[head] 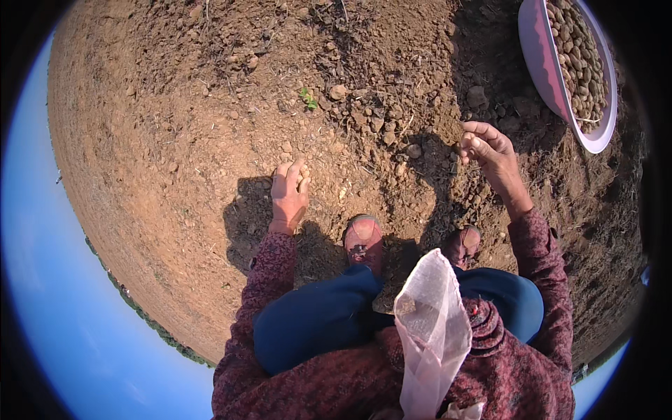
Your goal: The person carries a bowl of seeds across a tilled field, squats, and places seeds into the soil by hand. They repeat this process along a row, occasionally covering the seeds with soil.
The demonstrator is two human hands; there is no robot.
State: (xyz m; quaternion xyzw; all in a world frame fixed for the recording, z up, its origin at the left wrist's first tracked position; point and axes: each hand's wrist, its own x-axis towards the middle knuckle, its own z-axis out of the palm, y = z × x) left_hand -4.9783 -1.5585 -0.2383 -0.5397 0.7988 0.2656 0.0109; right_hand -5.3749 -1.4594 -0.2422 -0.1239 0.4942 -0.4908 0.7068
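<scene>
My left hand (287,197) reaches down to the sunlit soil, fingers pointing away from me. A pale, lumpy piece (304,172), perhaps a peanut pod, shows between its thumb and fingers; whether it is gripped is unclear. Over the darker loose earth to the right is my right hand (491,152), its thumb drawn against curled fingers. Anything pinched there is too small to make out. Beyond that hand, a pink and white plastic basin (541,68) holds many unshelled peanuts (580,63). Another pale piece (343,193) lies on the ground ahead of my left shoe.
Clods and dry plant bits cover the brown field (173,142). A small green seedling (308,98) grows ahead of my hands. My left shoe (363,236) and right shoe (463,244) stand between my arms. A sheer whitish cloth (433,315) hangs before my chest.
</scene>
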